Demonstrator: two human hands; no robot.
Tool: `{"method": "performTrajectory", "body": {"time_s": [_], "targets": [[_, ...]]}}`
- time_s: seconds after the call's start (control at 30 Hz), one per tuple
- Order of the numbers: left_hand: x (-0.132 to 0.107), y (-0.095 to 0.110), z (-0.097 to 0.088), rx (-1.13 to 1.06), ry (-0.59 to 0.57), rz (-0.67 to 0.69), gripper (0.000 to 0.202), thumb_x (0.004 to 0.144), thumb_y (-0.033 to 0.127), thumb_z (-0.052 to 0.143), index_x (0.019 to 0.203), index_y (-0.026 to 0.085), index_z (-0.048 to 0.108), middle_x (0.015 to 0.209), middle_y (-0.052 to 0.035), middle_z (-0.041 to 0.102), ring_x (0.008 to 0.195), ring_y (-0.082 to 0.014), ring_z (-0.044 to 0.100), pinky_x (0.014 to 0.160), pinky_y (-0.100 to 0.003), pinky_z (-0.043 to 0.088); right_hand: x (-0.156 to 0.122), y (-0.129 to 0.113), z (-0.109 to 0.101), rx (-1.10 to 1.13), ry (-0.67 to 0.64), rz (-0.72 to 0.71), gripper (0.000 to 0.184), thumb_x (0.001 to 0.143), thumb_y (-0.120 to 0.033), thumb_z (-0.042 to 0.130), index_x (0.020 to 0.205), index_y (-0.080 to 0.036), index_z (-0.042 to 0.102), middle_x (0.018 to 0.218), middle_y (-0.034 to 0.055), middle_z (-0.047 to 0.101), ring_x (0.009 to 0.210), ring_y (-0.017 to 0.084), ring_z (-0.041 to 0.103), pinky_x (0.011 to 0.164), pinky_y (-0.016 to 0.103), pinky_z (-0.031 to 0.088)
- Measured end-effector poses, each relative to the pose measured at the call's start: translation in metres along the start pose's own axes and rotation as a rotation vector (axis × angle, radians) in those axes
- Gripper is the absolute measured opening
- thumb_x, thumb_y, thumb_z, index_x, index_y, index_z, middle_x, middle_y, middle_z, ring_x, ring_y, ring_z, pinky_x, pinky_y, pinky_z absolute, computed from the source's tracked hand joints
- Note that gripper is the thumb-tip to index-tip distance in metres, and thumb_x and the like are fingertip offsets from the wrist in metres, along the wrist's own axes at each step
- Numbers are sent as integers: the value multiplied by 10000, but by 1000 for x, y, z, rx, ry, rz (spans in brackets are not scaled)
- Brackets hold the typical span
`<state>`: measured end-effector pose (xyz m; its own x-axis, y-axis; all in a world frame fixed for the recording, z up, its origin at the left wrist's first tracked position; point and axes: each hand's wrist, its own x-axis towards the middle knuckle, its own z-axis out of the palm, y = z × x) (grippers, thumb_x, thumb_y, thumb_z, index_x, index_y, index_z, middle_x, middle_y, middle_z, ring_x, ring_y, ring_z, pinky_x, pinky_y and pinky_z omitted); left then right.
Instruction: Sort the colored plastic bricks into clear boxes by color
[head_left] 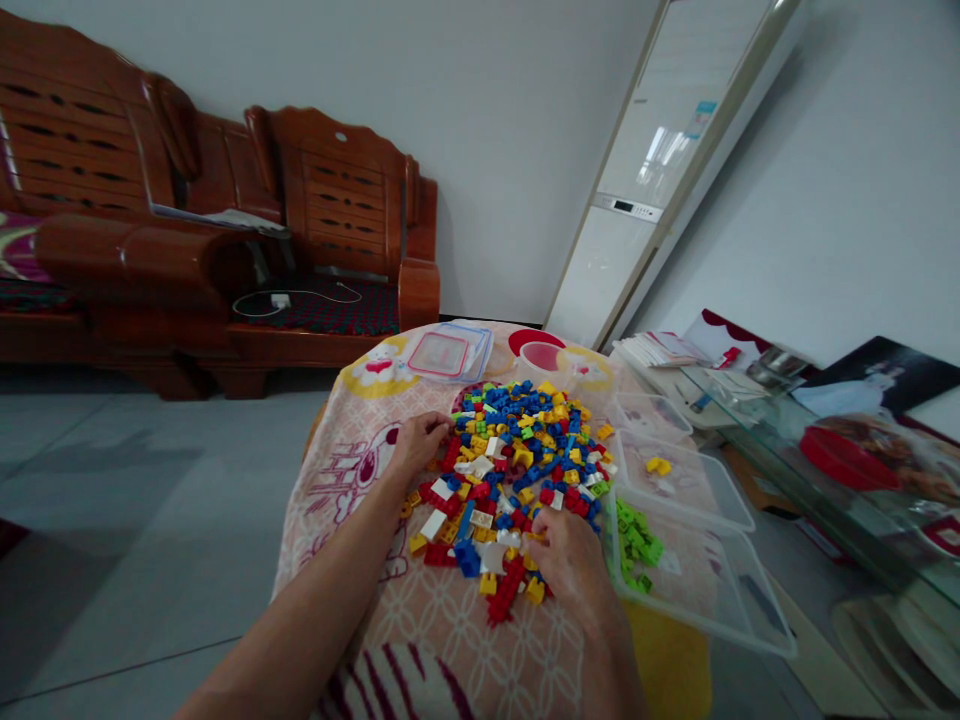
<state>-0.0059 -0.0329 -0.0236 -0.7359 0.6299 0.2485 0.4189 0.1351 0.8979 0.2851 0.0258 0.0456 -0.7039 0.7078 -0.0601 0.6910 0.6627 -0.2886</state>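
Bricks (pixel 523 456) heaped mid-frame. Left hand (pixel 422 440) curled just left of center, right hand (pixel 566 548) curled lower, right of center; I can't tell if either grips. Sorting step, I judge; next calls for pinching 1 brick.

Holding both bare forearms (pixel 330 590) stretched out to the brick heap (pixel 536 450), with the left hand (pixel 420 440) at its left edge, fingers bent and bunched, and the right hand (pixel 568 550) at its near right part, fingers curled downward.
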Motion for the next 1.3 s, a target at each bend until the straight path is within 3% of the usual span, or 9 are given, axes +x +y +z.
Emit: {"method": "performTrajectory", "body": {"time_s": [0.2, 0.37, 0.57, 0.67, 0.77, 0.87, 1.0, 1.17, 1.3], "targets": [[-1, 3, 0, -31, -18, -12, 262, 715, 368, 559, 811, 164, 693, 683, -35, 689, 637, -176, 626, 603, -261, 480, 0, 9, 3, 132, 86, -23, 206, 750, -108, 479, 709, -209, 655, 686, 14, 660, 655, 127, 600, 590, 203, 359], [0, 0, 0, -44, -18, -19, 266, 714, 380, 558, 805, 171, 696, 690, -32, 690, 642, -174, 624, 607, -259, 482, 0, 23, -5, 604, 157, 53, 271, 800, -280, 438, 849, -193, 689, 597, -16, 634, 473, 125, 562, 443, 204, 392], [0, 0, 1, -55, -25, -18, 267, 713, 384, 556, 799, 171, 692, 704, -36, 692, 656, -178, 627, 609, -259, 480, 18, 72, -25, 916, 548, 276, 415, 736, -405, 568, 994, -95, 667, 548, 14, 640, 396, 153, 560, 363, 230, 412], [-1, 2, 0, -57, -20, -17, 260, 710, 375, 554, 792, 168, 689, 706, -40, 691, 654, -179, 624, 603, -260, 478, 32, 102, -31, 972, 798, 310, 547, 721, -397, 598, 1155, -65, 611, 726, 79, 704, 589, 212, 673, 483, 280, 531], [-1, 2, 0, -52, -20, -23, 270, 710, 384, 554, 796, 167, 690, 702, -39, 691, 650, -180, 622, 596, -261, 477, 38, 116, -29, 963, 893, 312, 646, 739, -418, 589, 1277, -64, 533, 894, 124, 717, 762, 248, 704, 612, 333, 581], [0, 0, 1, -49, -22, -26, 274, 713, 389, 557, 799, 168, 692, 701, -39, 693, 654, -182, 624, 598, -262, 480, 30, 108, -24, 954, 827, 300, 587, 741, -442, 606, 1189, -64, 600, 855, 122, 719, 712, 244, 701, 613, 340, 582], [0, 1, 1, -55, -14, -27, 254, 709, 374, 564, 794, 172, 692, 705, -38, 694, 660, -182, 629, 614, -264, 488, 8, 79, -23, 903, 623, 230, 458, 761, -475, 589, 1012, -104, 679, 754, 87, 714, 593, 215, 666, 532, 309, 548], [-2, 7, 0, -77, -14, -39, 249, 702, 365, 570, 781, 165, 694, 707, -38, 693, 647, -181, 629, 629, -273, 494, -25, 51, -28, 629, 365, 98, 328, 806, -447, 535, 874, -175, 705, 693, 40, 692, 568, 180, 632, 543, 264, 491], [-4, 9, 0, -104, -13, -35, 234, 700, 349, 567, 776, 163, 686, 720, -42, 693, 658, -180, 631, 631, -271, 495, -52, 43, -21, 338, 201, 33, 270, 853, -367, 472, 769, -220, 681, 655, 25, 673, 582, 170, 619, 582, 261, 443]]}}
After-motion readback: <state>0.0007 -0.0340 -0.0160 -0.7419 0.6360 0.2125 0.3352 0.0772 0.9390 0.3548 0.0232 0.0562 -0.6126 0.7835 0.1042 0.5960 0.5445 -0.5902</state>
